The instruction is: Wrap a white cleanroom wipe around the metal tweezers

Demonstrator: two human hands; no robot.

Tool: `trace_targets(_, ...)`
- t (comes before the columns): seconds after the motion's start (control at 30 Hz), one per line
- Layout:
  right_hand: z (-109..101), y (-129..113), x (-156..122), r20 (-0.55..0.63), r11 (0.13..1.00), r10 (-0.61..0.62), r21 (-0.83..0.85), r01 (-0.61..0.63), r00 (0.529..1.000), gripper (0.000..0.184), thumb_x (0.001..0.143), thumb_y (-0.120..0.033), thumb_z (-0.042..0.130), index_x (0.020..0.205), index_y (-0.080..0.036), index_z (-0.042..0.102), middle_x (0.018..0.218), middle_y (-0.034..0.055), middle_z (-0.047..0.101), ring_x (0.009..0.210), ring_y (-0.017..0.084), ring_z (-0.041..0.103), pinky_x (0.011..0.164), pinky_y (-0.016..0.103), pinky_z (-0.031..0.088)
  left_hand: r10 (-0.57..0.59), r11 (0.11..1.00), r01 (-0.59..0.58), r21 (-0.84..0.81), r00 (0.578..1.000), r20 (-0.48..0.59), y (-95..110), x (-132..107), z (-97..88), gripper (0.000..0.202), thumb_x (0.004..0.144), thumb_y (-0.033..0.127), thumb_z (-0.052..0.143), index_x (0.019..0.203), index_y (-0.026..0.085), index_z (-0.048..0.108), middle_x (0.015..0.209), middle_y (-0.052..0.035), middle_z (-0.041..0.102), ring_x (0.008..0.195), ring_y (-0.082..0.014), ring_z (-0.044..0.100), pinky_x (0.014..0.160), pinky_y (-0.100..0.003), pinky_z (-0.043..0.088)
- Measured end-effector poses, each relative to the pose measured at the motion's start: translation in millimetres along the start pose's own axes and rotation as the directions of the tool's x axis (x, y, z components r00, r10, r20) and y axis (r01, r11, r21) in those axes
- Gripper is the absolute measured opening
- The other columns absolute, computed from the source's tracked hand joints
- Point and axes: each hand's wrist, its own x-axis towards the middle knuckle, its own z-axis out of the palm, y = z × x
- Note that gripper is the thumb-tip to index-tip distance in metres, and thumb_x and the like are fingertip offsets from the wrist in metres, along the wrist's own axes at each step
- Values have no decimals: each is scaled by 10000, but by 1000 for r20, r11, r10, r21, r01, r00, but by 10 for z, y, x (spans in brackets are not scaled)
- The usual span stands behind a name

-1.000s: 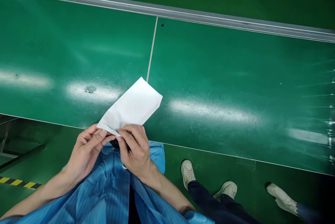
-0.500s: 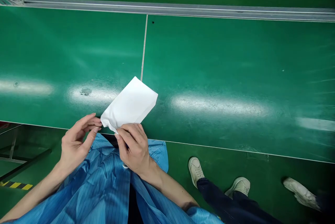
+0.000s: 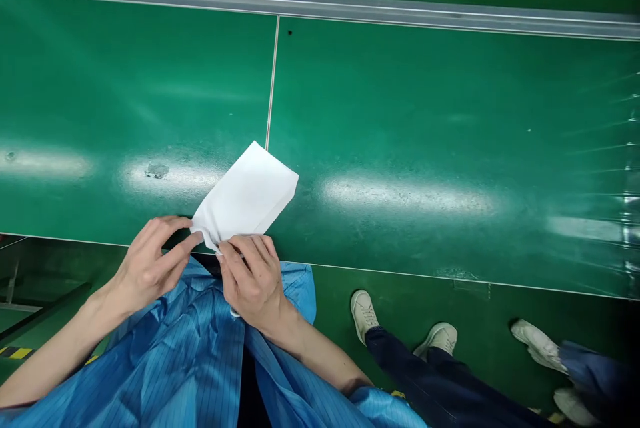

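Note:
A white folded paper bag (image 3: 247, 195) lies slanted on the green table (image 3: 400, 115), its near end over the front edge. My right hand (image 3: 253, 281) pinches that near end with closed fingers. My left hand (image 3: 150, 261) is beside it on the left, its fingertips touching the paper's near left corner, fingers bent together. Both forearms come out of a blue striped coat.
A metal rail (image 3: 350, 8) runs along the table's far edge. A pale seam (image 3: 271, 81) splits the tabletop. Right of me, below the table edge, stand other people's legs and light shoes (image 3: 365, 315). Yellow-black floor tape (image 3: 20, 353) shows at lower left.
My left hand let go of the paper and opened half a second ago, then came back to touch its corner. The right hand kept its pinch on the paper.

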Motion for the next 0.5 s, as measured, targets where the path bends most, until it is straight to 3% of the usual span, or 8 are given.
trace_targets(0.13, 10, 27, -70, -48, 1000, -7, -4, 7, 999, 105, 869, -126, 515, 931, -115, 600, 830, 55, 613, 731, 147, 521, 647, 325, 377, 98, 995, -98, -10, 995, -25, -98, 71, 25, 238, 792, 16, 571, 998, 135, 577, 1036, -143, 612, 952, -240, 588, 742, -375, 528)
trace_targets(0.27, 44, 57, -135, -98, 996, -75, -53, 70, 992, 184, 868, -263, 592, 964, -106, 589, 874, 74, 624, 783, 165, 528, 699, 326, 412, 72, 982, -83, -172, 995, -65, -180, 143, 52, 225, 800, 14, 565, 984, 142, 550, 1020, -121, 627, 931, -213, 597, 758, -372, 531)
trace_targets(0.4, 99, 80, -120, -98, 990, -121, -88, 113, 988, 58, 838, -139, 594, 895, -130, 588, 852, 44, 627, 777, 137, 525, 728, 305, 418, 62, 968, -80, -239, 994, -85, -206, 182, 51, 169, 802, 22, 565, 928, 131, 536, 977, -117, 629, 889, -200, 603, 729, -353, 517)
trace_targets(0.5, 109, 87, -114, -121, 991, -126, -59, 120, 985, 98, 817, -58, 545, 857, -140, 579, 840, 34, 627, 755, 122, 529, 714, 293, 421, 39, 961, -63, -270, 995, -95, -202, 184, 37, 151, 800, 17, 556, 905, 124, 540, 947, -112, 624, 871, -195, 610, 709, -336, 515)
